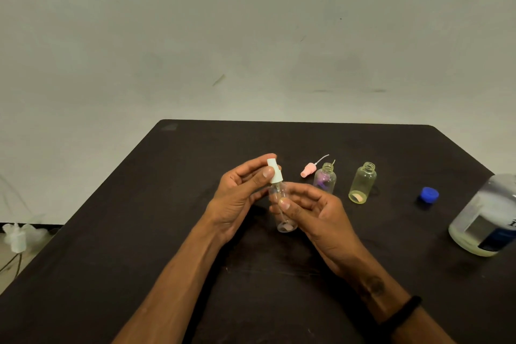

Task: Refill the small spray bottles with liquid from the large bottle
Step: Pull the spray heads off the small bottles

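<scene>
Over the middle of the dark table (pixel 167 232) I hold a small clear spray bottle (pixel 282 220). My right hand (pixel 315 212) grips its body. My left hand (pixel 240 190) pinches its white spray cap (pixel 275 170), which sits on the neck with its dip tube inside. Behind stand two small bottles without caps: a purple-tinted bottle (pixel 325 177) and a yellow-tinted bottle (pixel 362 183). A pink spray cap (pixel 308 170) with its tube lies beside them. The large clear bottle (pixel 485 215) stands at the right edge with its blue cap (pixel 428 195) off, lying on the table.
The table's far edge meets a plain pale wall (pixel 251 36). White plastic items (pixel 18 234) lie on the floor to the left of the table. A black band (pixel 402 313) circles my right wrist.
</scene>
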